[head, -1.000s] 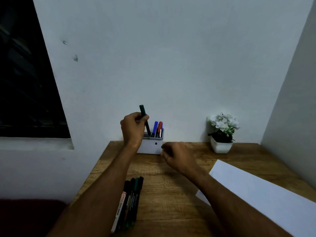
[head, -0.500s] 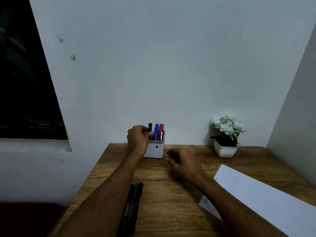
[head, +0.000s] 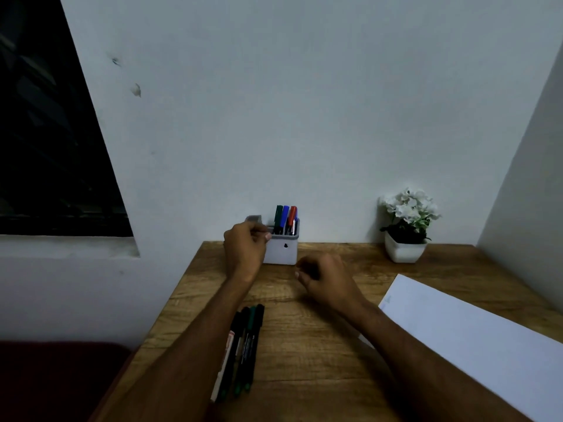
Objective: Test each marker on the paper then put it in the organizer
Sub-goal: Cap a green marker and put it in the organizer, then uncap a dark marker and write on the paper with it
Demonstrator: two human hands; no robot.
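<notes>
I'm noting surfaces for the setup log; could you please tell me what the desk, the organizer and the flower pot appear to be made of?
The desk looks like wood or a wood-grain laminate, matte, with streaky brown grain. The organizer seems to be smooth white plastic with a grey rim, evenly coloured and softly cornered. The flower pot is smooth and white, either ceramic or plastic; the dim light leaves that open.
</notes>
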